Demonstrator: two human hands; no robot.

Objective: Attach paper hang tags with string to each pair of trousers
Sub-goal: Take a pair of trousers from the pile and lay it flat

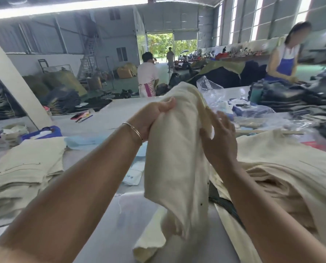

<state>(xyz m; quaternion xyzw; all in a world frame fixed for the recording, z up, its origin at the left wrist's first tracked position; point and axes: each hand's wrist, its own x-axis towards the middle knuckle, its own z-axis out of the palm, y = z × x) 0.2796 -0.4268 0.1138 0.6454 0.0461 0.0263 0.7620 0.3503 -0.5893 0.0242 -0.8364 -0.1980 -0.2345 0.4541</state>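
1. The left hand (154, 118) is curled tight around the top of the cream trousers (177, 158). The thumb lies on the front of the cloth, and the fingers are hidden behind it.
2. The right hand (221, 137) is at the other side of the same trousers. The thumb pinches a fold of cloth, and the other fingers (225, 120) are spread out and mostly straight.
3. The trousers are held up in the air above the near edge of the surface (105, 211). The bottom part hangs down to it.
4. A blue tray (42, 132) sits toward the left edge. Something white is inside, but I cannot tell what.
5. A folded stack of cream trousers (23, 177) lies at the left edge. A loose cream pile (283, 173) lies at the right edge.
6. Small white paper tags (132, 176) lie on the surface, just behind the held trousers.
7. Clear plastic bags (215, 92) lie near the far edge.
8. The room is a big hall with an open door (164, 46) at the back. Other people work at piles of dark clothes.
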